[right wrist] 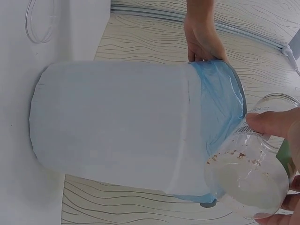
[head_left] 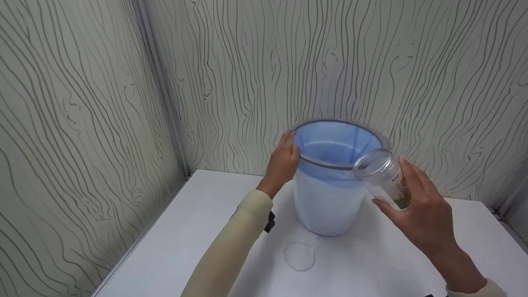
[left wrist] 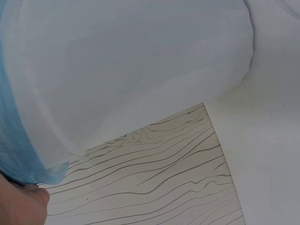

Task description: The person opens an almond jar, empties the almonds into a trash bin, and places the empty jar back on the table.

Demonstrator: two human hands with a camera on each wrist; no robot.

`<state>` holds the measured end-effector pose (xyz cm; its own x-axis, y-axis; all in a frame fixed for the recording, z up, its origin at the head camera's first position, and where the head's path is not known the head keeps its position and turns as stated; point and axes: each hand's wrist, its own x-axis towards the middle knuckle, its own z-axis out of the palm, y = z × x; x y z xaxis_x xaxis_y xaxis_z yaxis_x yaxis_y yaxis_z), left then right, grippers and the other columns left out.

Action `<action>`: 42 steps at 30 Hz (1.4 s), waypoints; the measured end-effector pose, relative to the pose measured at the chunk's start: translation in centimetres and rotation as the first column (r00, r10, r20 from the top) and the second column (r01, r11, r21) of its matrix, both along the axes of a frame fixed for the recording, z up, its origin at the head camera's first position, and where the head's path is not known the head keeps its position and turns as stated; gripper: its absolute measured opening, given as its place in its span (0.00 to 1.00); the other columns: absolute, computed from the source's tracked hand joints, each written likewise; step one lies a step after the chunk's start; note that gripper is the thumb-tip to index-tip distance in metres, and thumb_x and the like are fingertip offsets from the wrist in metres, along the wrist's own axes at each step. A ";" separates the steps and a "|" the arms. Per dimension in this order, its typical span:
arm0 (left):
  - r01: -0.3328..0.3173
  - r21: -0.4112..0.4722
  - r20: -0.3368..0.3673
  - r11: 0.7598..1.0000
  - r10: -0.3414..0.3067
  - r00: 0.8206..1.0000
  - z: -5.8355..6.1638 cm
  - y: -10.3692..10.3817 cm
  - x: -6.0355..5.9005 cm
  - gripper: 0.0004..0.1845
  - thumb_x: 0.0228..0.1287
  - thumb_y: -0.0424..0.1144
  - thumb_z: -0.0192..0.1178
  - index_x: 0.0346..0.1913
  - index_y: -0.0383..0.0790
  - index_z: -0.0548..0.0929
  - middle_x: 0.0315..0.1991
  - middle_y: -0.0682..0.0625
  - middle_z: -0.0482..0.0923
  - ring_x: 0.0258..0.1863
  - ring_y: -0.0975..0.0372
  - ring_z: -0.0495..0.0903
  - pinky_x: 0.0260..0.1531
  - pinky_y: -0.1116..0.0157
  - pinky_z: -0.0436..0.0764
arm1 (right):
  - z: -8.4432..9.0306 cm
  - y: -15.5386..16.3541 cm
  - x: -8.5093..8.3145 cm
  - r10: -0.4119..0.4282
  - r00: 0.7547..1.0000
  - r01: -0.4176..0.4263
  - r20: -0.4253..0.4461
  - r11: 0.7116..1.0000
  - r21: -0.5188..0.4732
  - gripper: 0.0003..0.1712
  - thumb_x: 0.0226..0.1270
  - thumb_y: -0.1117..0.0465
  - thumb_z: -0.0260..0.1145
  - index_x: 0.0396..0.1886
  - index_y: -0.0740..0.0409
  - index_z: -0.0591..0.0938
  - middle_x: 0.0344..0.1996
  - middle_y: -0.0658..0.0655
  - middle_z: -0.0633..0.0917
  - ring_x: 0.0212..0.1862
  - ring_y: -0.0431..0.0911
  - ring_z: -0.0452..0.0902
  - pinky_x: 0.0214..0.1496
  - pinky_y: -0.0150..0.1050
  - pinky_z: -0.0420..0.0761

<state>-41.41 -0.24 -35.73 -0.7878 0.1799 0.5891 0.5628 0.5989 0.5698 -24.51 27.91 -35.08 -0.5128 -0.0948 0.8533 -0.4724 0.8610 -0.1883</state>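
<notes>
A white trash bin (head_left: 328, 206) lined with a blue bag (head_left: 338, 138) stands upright on the table under a grey rim ring (head_left: 326, 164). My left hand (head_left: 284, 161) grips this ring at its left side, fingers curled over the edge. In my right hand (head_left: 427, 210) is a clear jar (head_left: 381, 177) with a printed label, its lidless mouth tilted toward the bin at the right of the rim. Brown crumbs (right wrist: 241, 155) cling near the jar's bottom in the right wrist view. A clear round lid (head_left: 300, 256) lies in front of the bin.
The white table (head_left: 198, 198) meets wood-patterned panels (head_left: 247, 82) behind and to the left. A dark strap piece (head_left: 269, 222) sits at my left wrist. The lid lies near my left forearm (head_left: 231, 243).
</notes>
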 end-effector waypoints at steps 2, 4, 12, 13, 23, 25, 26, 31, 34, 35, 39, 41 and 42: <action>0.004 -0.002 -0.003 1.000 -0.004 1.000 0.0 0.0 0.0 0.29 0.81 0.43 0.35 0.79 0.37 0.60 0.80 0.45 0.55 0.77 0.56 0.58 0.73 0.59 0.61 | -0.1 -0.1 0.0 -0.001 1.000 0.001 -0.002 1.000 -0.005 0.64 0.34 0.60 0.89 0.76 0.57 0.68 0.64 0.67 0.77 0.55 0.64 0.78 0.42 0.67 0.80; 0.006 -0.004 -0.005 1.000 -0.006 1.000 0.1 0.1 0.0 0.30 0.80 0.45 0.33 0.79 0.37 0.60 0.80 0.45 0.55 0.77 0.56 0.58 0.73 0.59 0.62 | -0.2 -0.1 0.1 -0.003 1.000 0.003 -0.001 1.000 -0.009 0.64 0.33 0.62 0.89 0.76 0.58 0.68 0.63 0.67 0.77 0.55 0.65 0.79 0.43 0.68 0.80; 0.002 -0.009 -0.012 1.000 -0.003 1.000 0.2 0.1 0.0 0.30 0.80 0.46 0.32 0.79 0.37 0.60 0.80 0.44 0.55 0.77 0.55 0.59 0.72 0.58 0.62 | -0.5 -0.1 0.5 -0.009 1.000 0.009 0.013 1.000 -0.029 0.65 0.33 0.62 0.89 0.77 0.56 0.67 0.64 0.67 0.77 0.56 0.65 0.78 0.47 0.69 0.79; 0.001 -0.011 -0.015 1.000 -0.002 1.000 0.2 0.1 0.0 0.30 0.80 0.46 0.33 0.79 0.37 0.60 0.79 0.44 0.55 0.76 0.55 0.59 0.72 0.58 0.62 | -0.6 -0.1 0.5 -0.008 1.000 0.008 0.015 0.999 -0.034 0.65 0.33 0.61 0.89 0.77 0.56 0.67 0.64 0.67 0.77 0.57 0.65 0.78 0.47 0.69 0.79; 0.008 0.008 -0.017 1.000 -0.008 1.000 0.0 0.0 0.1 0.28 0.81 0.40 0.38 0.78 0.36 0.60 0.79 0.44 0.56 0.76 0.55 0.60 0.73 0.58 0.62 | -1.4 -0.4 1.0 0.006 0.999 -0.003 0.043 0.997 -0.081 0.66 0.34 0.61 0.89 0.78 0.53 0.66 0.64 0.66 0.77 0.57 0.64 0.78 0.48 0.68 0.78; 0.010 0.009 -0.021 1.000 -0.010 1.000 -0.1 -0.1 0.1 0.28 0.80 0.39 0.39 0.78 0.35 0.60 0.79 0.43 0.56 0.76 0.55 0.59 0.73 0.58 0.62 | -1.5 -0.6 1.1 0.011 0.999 -0.007 0.047 0.996 -0.091 0.66 0.34 0.61 0.89 0.78 0.53 0.66 0.64 0.66 0.77 0.57 0.64 0.77 0.49 0.68 0.78; 0.010 0.009 -0.021 1.000 -0.010 1.000 -0.1 -0.1 0.1 0.28 0.80 0.39 0.38 0.78 0.35 0.60 0.79 0.43 0.56 0.76 0.55 0.59 0.73 0.58 0.62 | -1.6 -0.6 1.2 0.012 0.999 -0.007 0.049 0.996 -0.093 0.66 0.34 0.61 0.89 0.78 0.53 0.66 0.64 0.66 0.77 0.58 0.64 0.77 0.49 0.68 0.78; 0.010 0.008 -0.004 1.000 -0.010 1.000 -0.3 0.0 0.2 0.28 0.81 0.41 0.36 0.78 0.36 0.60 0.79 0.44 0.55 0.76 0.55 0.60 0.72 0.57 0.63 | -1.9 -0.8 1.5 0.011 0.998 -0.005 0.060 0.995 -0.100 0.65 0.35 0.60 0.88 0.78 0.54 0.66 0.64 0.67 0.77 0.58 0.65 0.77 0.51 0.68 0.78; 0.013 0.013 0.012 1.000 -0.013 1.000 -0.2 0.0 0.1 0.28 0.81 0.42 0.35 0.79 0.38 0.59 0.80 0.45 0.53 0.76 0.55 0.59 0.72 0.57 0.63 | -2.1 -0.8 1.7 0.012 0.998 -0.006 0.060 0.994 -0.107 0.65 0.35 0.61 0.88 0.78 0.55 0.66 0.63 0.68 0.77 0.58 0.66 0.77 0.51 0.68 0.77; 0.014 0.014 0.013 1.000 -0.015 1.000 -0.2 0.0 0.1 0.28 0.81 0.42 0.35 0.79 0.38 0.59 0.80 0.45 0.53 0.76 0.55 0.59 0.72 0.57 0.63 | -2.2 -0.9 1.7 0.014 0.998 -0.007 0.061 0.994 -0.111 0.65 0.35 0.61 0.88 0.78 0.55 0.66 0.63 0.68 0.77 0.58 0.66 0.77 0.51 0.69 0.77; 0.017 0.012 -0.001 1.000 -0.017 1.000 -0.1 0.0 0.1 0.28 0.81 0.40 0.36 0.79 0.37 0.59 0.80 0.44 0.54 0.76 0.55 0.59 0.72 0.57 0.62 | -2.4 -0.9 1.9 0.010 0.998 -0.003 0.061 0.993 -0.120 0.66 0.34 0.62 0.88 0.78 0.54 0.65 0.63 0.69 0.77 0.57 0.66 0.77 0.50 0.69 0.77; 0.017 0.009 -0.009 1.000 -0.017 1.000 -0.1 0.0 0.1 0.28 0.81 0.40 0.37 0.79 0.37 0.60 0.80 0.44 0.55 0.76 0.55 0.59 0.73 0.57 0.62 | -2.6 -0.9 2.0 0.011 0.998 -0.002 0.063 0.992 -0.128 0.66 0.35 0.61 0.88 0.78 0.54 0.65 0.62 0.69 0.77 0.57 0.66 0.77 0.50 0.69 0.77; 0.016 0.008 -0.010 1.000 -0.015 1.000 -0.1 0.0 0.1 0.28 0.81 0.40 0.37 0.79 0.37 0.60 0.80 0.45 0.55 0.76 0.56 0.59 0.73 0.58 0.62 | -2.6 -0.9 2.0 0.012 0.998 -0.003 0.064 0.991 -0.132 0.66 0.35 0.61 0.88 0.78 0.54 0.65 0.62 0.69 0.77 0.57 0.66 0.77 0.50 0.69 0.77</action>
